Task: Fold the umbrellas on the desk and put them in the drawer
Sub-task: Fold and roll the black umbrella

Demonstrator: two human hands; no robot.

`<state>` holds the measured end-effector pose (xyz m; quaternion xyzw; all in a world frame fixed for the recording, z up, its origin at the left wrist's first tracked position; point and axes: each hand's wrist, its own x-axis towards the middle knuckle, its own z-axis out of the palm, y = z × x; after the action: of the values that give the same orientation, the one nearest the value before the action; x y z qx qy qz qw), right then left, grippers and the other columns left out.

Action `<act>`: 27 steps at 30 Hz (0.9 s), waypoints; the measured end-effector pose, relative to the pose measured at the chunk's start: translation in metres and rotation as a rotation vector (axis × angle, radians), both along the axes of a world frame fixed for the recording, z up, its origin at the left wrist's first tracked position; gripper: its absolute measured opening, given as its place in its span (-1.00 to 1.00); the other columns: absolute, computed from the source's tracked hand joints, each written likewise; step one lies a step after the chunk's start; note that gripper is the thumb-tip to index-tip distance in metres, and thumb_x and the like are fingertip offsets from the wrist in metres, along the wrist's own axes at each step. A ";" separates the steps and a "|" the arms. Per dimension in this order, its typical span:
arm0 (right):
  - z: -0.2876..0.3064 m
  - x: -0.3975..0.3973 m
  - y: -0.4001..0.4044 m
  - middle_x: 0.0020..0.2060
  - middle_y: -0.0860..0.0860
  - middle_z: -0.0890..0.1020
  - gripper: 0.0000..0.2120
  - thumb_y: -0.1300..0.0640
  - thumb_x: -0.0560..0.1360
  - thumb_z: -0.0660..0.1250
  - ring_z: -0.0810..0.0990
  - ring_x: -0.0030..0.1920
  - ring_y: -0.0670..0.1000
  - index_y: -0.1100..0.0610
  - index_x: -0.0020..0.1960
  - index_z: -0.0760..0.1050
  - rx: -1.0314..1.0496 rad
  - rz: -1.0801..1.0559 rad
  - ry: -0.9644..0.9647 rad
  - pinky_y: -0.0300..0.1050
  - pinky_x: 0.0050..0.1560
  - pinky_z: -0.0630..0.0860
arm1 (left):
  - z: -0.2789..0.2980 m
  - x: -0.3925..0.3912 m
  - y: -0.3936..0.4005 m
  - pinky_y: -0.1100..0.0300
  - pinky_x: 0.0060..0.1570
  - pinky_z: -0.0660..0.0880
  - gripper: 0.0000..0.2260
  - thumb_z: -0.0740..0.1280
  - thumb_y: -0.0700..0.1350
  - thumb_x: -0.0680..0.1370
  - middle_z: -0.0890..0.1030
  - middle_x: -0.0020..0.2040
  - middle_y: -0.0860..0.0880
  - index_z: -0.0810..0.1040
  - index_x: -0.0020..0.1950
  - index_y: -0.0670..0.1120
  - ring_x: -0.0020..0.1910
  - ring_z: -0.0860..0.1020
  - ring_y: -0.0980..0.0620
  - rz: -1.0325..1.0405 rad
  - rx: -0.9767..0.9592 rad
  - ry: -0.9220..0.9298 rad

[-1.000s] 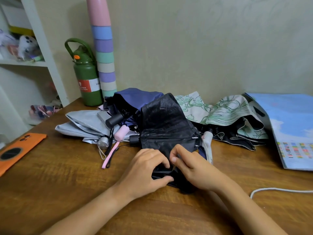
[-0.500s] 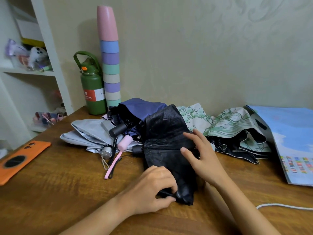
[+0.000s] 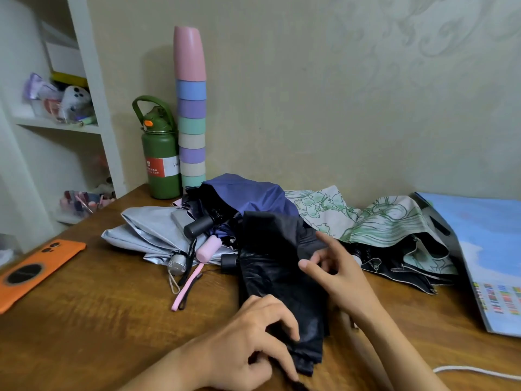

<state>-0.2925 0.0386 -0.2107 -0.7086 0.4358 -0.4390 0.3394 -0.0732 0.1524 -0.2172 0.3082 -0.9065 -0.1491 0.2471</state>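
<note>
black umbrella (image 3: 277,273) under left hand (image 3: 253,338); right hand (image 3: 337,270) just above

Left hand (image 3: 253,342) has its fingers curled downward; right hand (image 3: 338,275) is raised, fingers spread.

A lived-in room at home: a wooden surface (image 3: 84,320) against patterned wallpaper (image 3: 366,80), with a green flask (image 3: 160,162) and stacked pastel cups (image 3: 191,114) beside white shelves (image 3: 56,127) of toys and trinkets.
</note>
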 end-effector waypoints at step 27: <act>-0.004 0.003 0.039 -0.25 -0.05 0.55 -0.71 0.08 0.43 0.47 0.43 -0.34 -0.03 -0.08 -0.02 0.36 -0.035 0.212 0.057 -0.06 -0.24 0.38 | -0.019 0.026 -0.032 0.24 0.06 0.51 -0.75 0.29 0.03 0.55 0.55 0.09 0.10 0.42 0.22 0.12 0.17 0.55 0.03 0.697 -0.007 0.687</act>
<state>-0.2899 0.0772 -0.2147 -0.7689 0.3600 -0.3879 0.3589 -0.0468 0.1203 -0.2366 0.5255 -0.6158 -0.1476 0.5682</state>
